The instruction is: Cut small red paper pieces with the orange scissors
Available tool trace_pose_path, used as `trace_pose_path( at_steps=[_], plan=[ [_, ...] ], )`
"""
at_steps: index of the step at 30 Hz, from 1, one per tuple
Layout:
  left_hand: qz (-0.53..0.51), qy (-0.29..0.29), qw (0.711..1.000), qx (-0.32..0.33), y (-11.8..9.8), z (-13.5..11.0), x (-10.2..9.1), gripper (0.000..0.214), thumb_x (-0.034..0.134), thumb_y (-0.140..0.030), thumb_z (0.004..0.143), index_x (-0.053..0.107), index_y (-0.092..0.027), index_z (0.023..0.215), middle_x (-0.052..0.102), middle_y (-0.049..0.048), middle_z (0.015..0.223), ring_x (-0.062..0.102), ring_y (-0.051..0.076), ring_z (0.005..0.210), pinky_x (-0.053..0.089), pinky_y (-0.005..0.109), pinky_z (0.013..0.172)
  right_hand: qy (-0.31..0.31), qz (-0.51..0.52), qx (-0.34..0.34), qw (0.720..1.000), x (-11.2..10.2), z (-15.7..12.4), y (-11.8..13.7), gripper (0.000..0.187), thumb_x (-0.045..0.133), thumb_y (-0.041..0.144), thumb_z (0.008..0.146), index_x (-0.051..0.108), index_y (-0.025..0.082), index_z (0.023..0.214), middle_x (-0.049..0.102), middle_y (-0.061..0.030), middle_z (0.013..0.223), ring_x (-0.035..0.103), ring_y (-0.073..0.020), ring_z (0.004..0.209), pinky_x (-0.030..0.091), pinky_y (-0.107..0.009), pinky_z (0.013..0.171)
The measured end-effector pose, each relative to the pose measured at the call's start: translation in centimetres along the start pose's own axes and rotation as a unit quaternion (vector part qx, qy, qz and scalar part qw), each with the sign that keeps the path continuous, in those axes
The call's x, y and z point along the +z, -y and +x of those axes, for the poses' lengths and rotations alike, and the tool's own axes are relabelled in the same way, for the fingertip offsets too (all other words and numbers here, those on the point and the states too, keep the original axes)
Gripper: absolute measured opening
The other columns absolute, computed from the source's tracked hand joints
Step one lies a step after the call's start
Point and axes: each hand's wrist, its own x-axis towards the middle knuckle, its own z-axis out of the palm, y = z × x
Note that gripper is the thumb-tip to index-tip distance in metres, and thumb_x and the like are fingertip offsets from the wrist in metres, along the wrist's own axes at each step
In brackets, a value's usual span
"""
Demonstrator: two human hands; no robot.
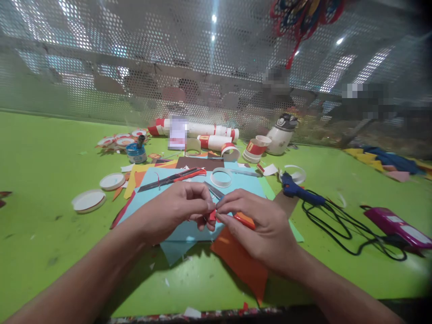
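A small piece of red paper is pinched between the fingertips of my left hand and my right hand, which meet over a stack of light blue paper. Partly hidden beneath my right hand lies a tool with an orange handle; a grey blade shows just past the fingers. A white paper ring rests on the blue sheet beyond my hands. To its left lies a long dark tool with red parts. Orange paper sticks out below my right hand.
On the right are a blue glue gun, black cord and a purple device. Two white lids and a blue jar are at the left. Card tubes and a white jug stand toward the mesh.
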Motion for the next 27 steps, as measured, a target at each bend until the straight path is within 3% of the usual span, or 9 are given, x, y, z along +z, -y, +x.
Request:
trace_pose_path(
  at_steps=[9,19,27],
  plan=[
    [0.013,0.006,1.0,0.01,-0.02,0.08,0.07,0.011,0.054,-0.012,0.075,0.06,-0.015,0.066,0.064,0.0024,0.061,0.053,0.013,0.058,0.041,0.026,0.058,-0.002,-0.013,0.001,1.0,0.03,0.14,0.36,0.008,0.065,0.007,0.077,0.069,0.014,0.076,0.068,-0.0082,0.077,0.064,-0.0176,0.073,0.052,-0.031,0.065],
    [0.015,0.005,1.0,0.0,-0.26,-0.01,0.1,0.009,0.055,-0.013,0.074,0.059,-0.015,0.065,0.064,0.0026,0.06,0.056,0.014,0.059,0.042,0.027,0.057,0.023,0.069,0.091,0.993,-0.16,0.48,-0.06,0.012,0.062,0.009,0.081,0.068,0.017,0.074,0.067,-0.0043,0.076,0.062,-0.0158,0.072,0.05,-0.032,0.068],
    [0.002,-0.004,1.0,0.003,-0.22,0.0,-0.23,0.01,0.059,-0.019,0.076,0.058,-0.015,0.066,0.062,0.0022,0.061,0.055,0.013,0.059,0.042,0.027,0.058,0.024,-0.018,0.007,1.0,-0.1,-0.24,0.26,0.011,0.061,0.009,0.081,0.067,0.018,0.085,0.065,-0.0062,0.084,0.062,-0.0168,0.077,0.052,-0.031,0.068]
  ],
)
